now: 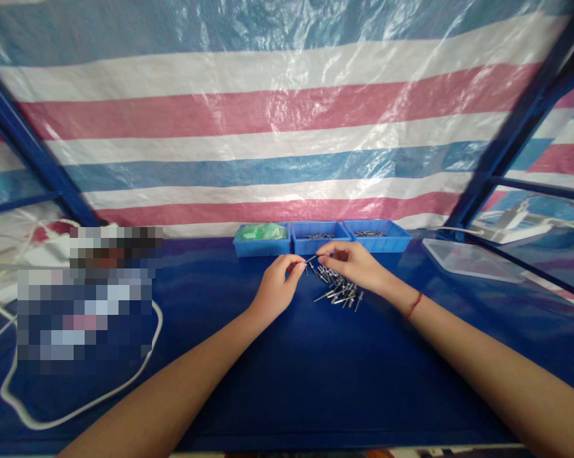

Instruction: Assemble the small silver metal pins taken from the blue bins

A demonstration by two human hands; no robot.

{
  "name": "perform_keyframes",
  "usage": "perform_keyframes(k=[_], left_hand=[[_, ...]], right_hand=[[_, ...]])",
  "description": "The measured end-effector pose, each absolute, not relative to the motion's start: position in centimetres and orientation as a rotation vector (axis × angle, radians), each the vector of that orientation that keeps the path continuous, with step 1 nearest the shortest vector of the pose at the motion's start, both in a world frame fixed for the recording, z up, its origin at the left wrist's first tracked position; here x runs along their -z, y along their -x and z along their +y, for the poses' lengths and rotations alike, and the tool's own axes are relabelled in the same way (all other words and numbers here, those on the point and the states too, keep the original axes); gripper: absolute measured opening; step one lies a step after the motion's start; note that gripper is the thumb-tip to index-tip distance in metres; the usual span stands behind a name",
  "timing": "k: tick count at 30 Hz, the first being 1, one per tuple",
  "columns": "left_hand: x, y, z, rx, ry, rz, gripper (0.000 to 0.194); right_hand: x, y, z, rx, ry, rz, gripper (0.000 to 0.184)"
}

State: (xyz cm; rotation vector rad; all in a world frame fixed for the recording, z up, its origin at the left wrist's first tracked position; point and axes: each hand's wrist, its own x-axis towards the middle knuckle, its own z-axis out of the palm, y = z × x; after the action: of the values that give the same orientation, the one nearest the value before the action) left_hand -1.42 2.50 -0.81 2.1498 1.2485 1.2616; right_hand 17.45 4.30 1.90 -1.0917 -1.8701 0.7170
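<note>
A loose pile of metal blind rivets (340,290) lies on the dark blue tabletop (287,369). Over its far left edge, my left hand (278,283) pinches the end of a thin rivet (310,259) between thumb and forefinger. My right hand (356,264), above the pile, has its thumb and fingers closed at the other end of that rivet. Whether the right fingertips grip it or only touch it is too small to be certain. Part of the pile is hidden beneath the right hand.
Three blue bins stand in a row behind my hands: a left bin (263,247) with green-and-white packets, a middle bin (310,247) and a right bin (387,243) with metal pieces. A clear plastic lid (473,261) lies right; a white cable (77,416) loops left, beside a blurred-out patch.
</note>
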Motion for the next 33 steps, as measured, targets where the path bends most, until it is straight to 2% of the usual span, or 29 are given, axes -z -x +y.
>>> perform_keyframes(k=[14, 21, 28, 33], left_hand=[[0.8, 1.2, 2.4, -1.246, -2.088, 1.175, 0.017], [0.4, 1.3, 2.1, -1.346, -2.076, 1.193, 0.012], [0.1, 1.2, 1.8, -1.382, -2.108, 1.198, 0.011], [0.3, 1.1, 1.8, -1.323, -2.124, 1.200, 0.014]], right_hand=[[-2.1, -16.1, 2.6, -0.431, 0.921, -1.990, 0.018], [-2.0, -16.5, 2.9, -0.341, 0.896, -2.093, 0.015], [-1.6, -16.5, 2.9, -0.396, 0.887, -2.215, 0.018], [-1.0, -16.2, 3.1, -0.660, 0.927, -2.060, 0.024]])
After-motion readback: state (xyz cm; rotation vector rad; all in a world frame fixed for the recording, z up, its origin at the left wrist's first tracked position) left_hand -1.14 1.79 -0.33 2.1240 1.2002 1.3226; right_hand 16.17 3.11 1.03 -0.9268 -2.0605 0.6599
